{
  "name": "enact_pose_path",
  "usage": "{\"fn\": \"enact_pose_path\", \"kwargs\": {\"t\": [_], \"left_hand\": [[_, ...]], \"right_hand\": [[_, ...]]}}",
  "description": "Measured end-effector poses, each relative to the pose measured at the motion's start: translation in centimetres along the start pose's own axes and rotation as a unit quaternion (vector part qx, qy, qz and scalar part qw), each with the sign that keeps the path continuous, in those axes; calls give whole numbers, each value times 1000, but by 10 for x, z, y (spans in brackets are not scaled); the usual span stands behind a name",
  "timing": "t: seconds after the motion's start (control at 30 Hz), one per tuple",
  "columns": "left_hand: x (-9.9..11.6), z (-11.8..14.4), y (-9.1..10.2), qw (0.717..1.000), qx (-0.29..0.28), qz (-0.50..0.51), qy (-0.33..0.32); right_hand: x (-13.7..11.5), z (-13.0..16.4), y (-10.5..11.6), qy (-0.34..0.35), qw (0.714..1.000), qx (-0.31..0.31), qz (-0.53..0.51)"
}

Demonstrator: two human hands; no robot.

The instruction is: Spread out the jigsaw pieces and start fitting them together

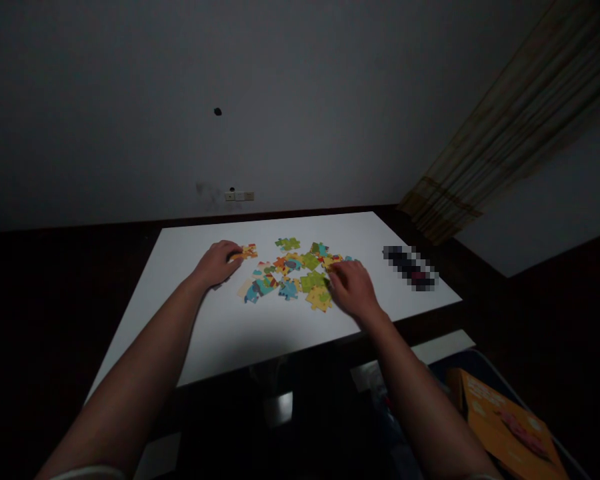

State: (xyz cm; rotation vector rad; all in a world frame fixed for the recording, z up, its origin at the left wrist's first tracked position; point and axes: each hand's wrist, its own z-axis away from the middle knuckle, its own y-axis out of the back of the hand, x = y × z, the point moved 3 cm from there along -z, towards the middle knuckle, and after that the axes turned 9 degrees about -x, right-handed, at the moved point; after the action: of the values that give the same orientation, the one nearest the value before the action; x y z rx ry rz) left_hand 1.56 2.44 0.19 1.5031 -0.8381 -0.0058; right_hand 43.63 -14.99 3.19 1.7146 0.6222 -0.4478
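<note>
The jigsaw puzzle pieces (313, 261) lie in a loose, overlapping heap around the middle of a white table (280, 337), showing green, yellow, blue and orange printing. The left hand (219, 264) is at the far left of the heap, its fingers curled at the left end of an orange puzzle piece (250, 251); I cannot tell whether they pinch it or only rest against it. The right hand (353, 285) is at the heap's right side, its fingers bent in a narrow curl beside a yellow puzzle piece (319, 298) and a green one; whether it holds anything is hidden. A green puzzle piece group (287, 243) lies apart on the far side, between the two hands. On the table's right part is a dark object (410, 268), blurred into blocks. An orange box (513, 427) sits at the near right, below table level. Beyond the table, a socket plate (239, 196) is set low in the wall (305, 120), and a curtain (490, 127) hangs at the far right.
</note>
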Motion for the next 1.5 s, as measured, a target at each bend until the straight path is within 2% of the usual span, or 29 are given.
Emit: {"fn": "enact_pose_path", "kwargs": {"t": [0.03,0.1,0.27,0.37,0.5,0.6,0.7,0.9,1.0,1.1,1.17,1.2,1.27,1.37,1.43,1.5], "left_hand": [[0,0,0,1000,2,2,1],[1,-1,0,1000,5,8,5],[0,-2,0,1000,8,3,11],[-4,-2,-1,1000,7,0,11],[-8,-3,-2,1000,8,-1,2],[-8,-3,-3,1000,4,0,-5],[-6,-3,-2,1000,1,1,-6],[-5,-3,-1,1000,3,2,5],[-3,-3,-2,1000,1,-2,7],[-2,-2,-1,1000,1,-2,4],[-1,-1,-1,1000,1,-3,-1],[0,-1,-1,1000,0,-5,-4],[1,0,-2,1000,1,-8,-4],[2,1,-3,1000,8,-8,1],[2,1,-4,1000,10,-8,1],[1,1,-5,1000,10,-10,-4]], "right_hand": [[-9,6,-6,19,999,-31,7],[-23,18,-21,28,998,-48,28],[-31,24,-60,-9,999,6,45],[-31,15,-72,-14,999,11,50],[-31,11,-72,-31,997,-19,66],[-30,15,-65,-21,999,-15,26],[-24,19,-58,-7,999,18,-50],[-6,20,-50,-76,975,75,-193],[-5,21,-49,-89,961,82,-249],[-10,26,-46,-85,949,126,-278],[-16,30,-45,-56,956,142,-249],[-20,32,-45,-26,967,129,-219],[-29,37,-49,57,985,61,-150],[-37,48,-57,165,982,-45,-80],[-37,55,-59,186,979,-57,-60],[-35,62,-57,188,980,-43,-51]]}}
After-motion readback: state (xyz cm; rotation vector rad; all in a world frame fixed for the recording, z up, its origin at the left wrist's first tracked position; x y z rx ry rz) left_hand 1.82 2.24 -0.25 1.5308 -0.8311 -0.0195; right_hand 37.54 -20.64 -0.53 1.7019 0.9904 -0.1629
